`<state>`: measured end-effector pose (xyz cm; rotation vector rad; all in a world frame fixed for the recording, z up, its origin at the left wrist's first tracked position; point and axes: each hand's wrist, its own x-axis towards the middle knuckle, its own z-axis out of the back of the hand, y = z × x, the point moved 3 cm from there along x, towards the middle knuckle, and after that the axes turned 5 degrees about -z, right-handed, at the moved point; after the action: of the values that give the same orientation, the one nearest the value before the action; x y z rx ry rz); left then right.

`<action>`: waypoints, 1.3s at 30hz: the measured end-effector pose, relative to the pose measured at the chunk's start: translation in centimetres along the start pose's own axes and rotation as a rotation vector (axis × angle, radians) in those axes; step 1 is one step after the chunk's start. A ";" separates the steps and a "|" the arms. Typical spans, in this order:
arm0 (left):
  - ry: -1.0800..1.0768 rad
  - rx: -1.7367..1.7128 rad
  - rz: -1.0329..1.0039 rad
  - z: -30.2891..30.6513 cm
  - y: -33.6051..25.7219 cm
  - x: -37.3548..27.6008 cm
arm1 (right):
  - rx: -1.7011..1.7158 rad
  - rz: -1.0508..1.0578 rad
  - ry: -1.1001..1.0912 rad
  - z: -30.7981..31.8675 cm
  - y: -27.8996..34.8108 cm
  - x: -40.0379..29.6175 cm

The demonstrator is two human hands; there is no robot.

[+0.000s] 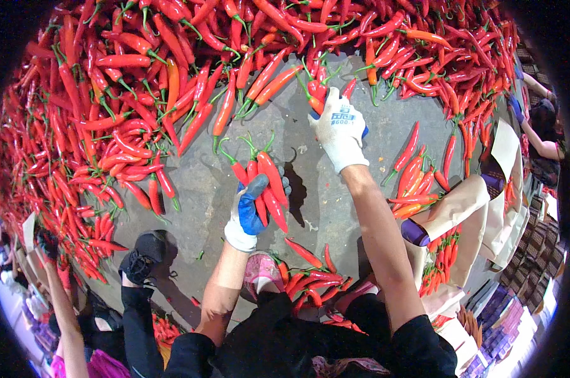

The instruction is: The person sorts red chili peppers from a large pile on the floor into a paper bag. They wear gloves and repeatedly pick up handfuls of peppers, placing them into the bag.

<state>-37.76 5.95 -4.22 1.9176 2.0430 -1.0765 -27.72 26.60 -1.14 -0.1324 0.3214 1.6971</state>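
My left hand (pixel 252 208), in a white glove with a blue coated palm, is closed around several red chili peppers (pixel 271 177), their green stems pointing up and away from me. Farther forward and to the right, my right hand (pixel 339 125), gloved alike and seen from its back, has its fingers around several red chili peppers (pixel 317 82) at the edge of the big heap (pixel 171 42). The fingertips are partly hidden. Below my left hand, more red chilies (pixel 315 279) lie on the grey floor (pixel 190 189) by my feet.
The heap curves around the far side and the left. At right, chilies (pixel 412 177) lie beside paper-lined bags or boxes (pixel 455 208) holding more chilies. A co-worker's dark shoe (pixel 145 253) stands at lower left; another co-worker's blue-gloved hand (pixel 516 108) is at far right.
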 end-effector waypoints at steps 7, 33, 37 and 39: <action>-0.038 -0.029 0.024 1.6 -0.5 -0.4 | 1.239 -0.447 0.374 -3.3 -6.3 -4.7; -0.096 -0.001 -0.055 2.6 -2.2 -0.9 | -0.487 0.722 0.182 2.2 -3.2 0.3; -0.108 -0.005 -0.090 2.8 -3.2 -0.9 | -0.221 0.729 0.405 1.8 -0.9 -1.0; -0.043 0.000 -0.118 3.1 -3.6 -1.0 | 0.021 0.681 0.302 2.1 0.2 -0.5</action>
<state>-42.06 3.58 -4.53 1.7774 2.1556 -1.1330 -27.60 26.74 1.00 -0.2884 0.6635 2.3498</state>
